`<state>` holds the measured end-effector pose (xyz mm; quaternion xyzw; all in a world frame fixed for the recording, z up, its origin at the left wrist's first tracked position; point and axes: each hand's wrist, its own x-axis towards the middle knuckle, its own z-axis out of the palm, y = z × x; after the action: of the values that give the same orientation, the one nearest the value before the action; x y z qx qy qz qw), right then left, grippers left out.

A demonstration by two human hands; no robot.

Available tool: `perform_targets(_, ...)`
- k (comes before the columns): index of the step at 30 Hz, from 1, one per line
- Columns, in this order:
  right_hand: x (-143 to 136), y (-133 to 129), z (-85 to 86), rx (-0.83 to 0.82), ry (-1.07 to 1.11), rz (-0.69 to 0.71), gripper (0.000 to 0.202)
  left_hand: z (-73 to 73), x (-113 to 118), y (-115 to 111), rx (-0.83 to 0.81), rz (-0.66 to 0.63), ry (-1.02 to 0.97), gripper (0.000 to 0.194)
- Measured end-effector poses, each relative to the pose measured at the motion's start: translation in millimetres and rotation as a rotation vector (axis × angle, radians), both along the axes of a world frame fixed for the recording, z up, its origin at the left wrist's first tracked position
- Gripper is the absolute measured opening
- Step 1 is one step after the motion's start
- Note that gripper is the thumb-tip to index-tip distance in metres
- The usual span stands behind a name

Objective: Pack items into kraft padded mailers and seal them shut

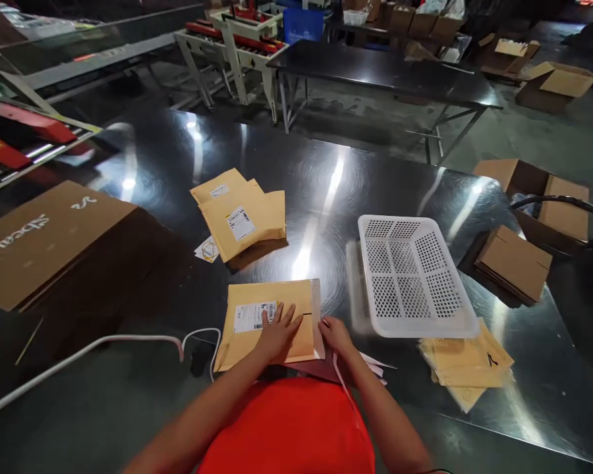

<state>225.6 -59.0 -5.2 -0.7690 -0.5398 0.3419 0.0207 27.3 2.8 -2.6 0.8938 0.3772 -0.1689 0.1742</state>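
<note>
A yellow padded envelope (250,336) with a white shipping label (250,317) lies flat on the dark metal table in front of me. My left hand (278,334) rests on it with fingers spread, partly over the label. A pale bubble-lined flap (316,299) runs along the envelope's right end. At that edge my right hand (335,334) is closed, thumb and fingertips pinching the flap. A thin pale strip (340,372) hangs below the right hand; where it begins is hidden. Papers (373,366) lie partly under the right forearm.
Several more padded envelopes (242,214) lie beyond, at left. A white perforated basket (422,276) stands at right, next to other yellow envelopes (474,359) and folded cardboard (516,263). A large carton (54,237) sits at far left. A white cable (93,343) crosses the near left.
</note>
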Motion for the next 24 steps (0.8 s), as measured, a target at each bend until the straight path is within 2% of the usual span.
perform_targets(6,-43.5,13.0,-2.6,0.041,-0.035,0.125,0.021,-1.5,3.5,2.3,-0.021,0.054,-0.003,0.086)
perform_targets(9,-64.8,7.3,-9.1,0.018,-0.106,0.157,0.025,-2.8,3.5,3.7,-0.001,0.118,0.003,0.089)
perform_targets(13,-70.4,1.1,-13.6,0.006,-0.151,0.222,0.023,-4.4,1.9,6.1,-0.020,0.157,0.016,0.093)
perform_targets(16,-61.8,28.6,-14.0,0.017,-0.178,0.231,0.019,-6.0,0.8,7.4,-0.055,0.166,0.029,0.093)
perform_targets(20,-50.4,77.3,-19.6,0.054,-0.227,0.192,0.030,-6.1,-0.3,7.5,-0.079,0.165,0.048,0.093)
perform_targets(22,-50.4,71.3,-22.3,0.049,-0.214,0.218,0.028,-4.6,0.2,6.9,-0.089,0.166,0.062,0.095)
perform_targets(24,-54.4,38.7,-21.6,0.015,-0.176,0.280,0.023,-2.2,1.7,6.4,-0.088,0.174,0.069,0.095)
